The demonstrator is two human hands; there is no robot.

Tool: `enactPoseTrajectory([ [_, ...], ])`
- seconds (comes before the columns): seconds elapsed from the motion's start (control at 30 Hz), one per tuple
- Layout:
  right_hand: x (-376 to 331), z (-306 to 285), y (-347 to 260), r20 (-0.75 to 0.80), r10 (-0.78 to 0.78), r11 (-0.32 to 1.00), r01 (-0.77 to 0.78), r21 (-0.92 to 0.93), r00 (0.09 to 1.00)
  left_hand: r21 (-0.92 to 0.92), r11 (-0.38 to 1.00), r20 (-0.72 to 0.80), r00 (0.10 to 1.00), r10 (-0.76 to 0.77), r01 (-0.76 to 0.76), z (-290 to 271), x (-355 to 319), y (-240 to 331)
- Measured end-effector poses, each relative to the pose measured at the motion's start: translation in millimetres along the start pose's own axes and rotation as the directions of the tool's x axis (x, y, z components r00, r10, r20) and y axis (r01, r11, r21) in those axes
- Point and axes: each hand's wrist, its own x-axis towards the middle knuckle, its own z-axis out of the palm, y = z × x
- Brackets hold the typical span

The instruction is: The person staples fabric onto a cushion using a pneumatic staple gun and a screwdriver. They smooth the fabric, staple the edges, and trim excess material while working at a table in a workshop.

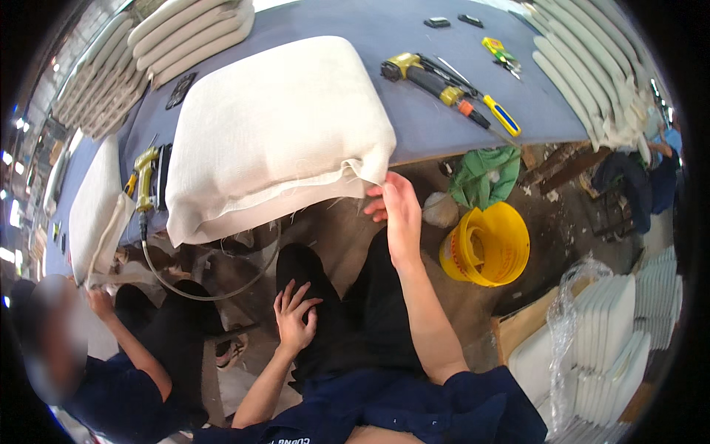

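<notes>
Head view: left hand (pixel 294 320) rests flat on the person's black-trousered thigh, fingers spread, holding nothing. Right hand (pixel 396 201) reaches up, fingers pinching the loose fabric corner of the cream cushion (pixel 277 129), which lies on the blue worktop (pixel 436 126), overhanging its near edge.

Single view, head-worn fisheye camera, left of a pair. Position: above the seated person's lap, looking steeply down and forward. Near field: the person's own forearms entering from the lower edge, left hand (pixel 295 320) on the dark-trousered thigh, right hand (pixel 396 207) stretched forward. Mid field: blue-grey tabletop (pixel 414 89) carrying a cream fabric-covered cushion (pixel 277 133). Rim: straight edges bowed, corners black. No second view to overlap.
</notes>
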Motion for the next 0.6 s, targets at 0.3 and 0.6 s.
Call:
enactPoseTrajectory([
  [0.3,29.0,8.7,15.0,0.080,0.010,0.995,-0.017,0.096,0.997,0.059,0.998,0.017,1.000,-0.019,0.018,5.2,0.5,5.4],
  [0.6,42.6,-18.2,60.6,0.181,-0.152,0.988,0.154,0.006,0.972,-0.177,0.885,0.070,0.891,0.448,-0.431,-116.8,166.2,119.6],
])
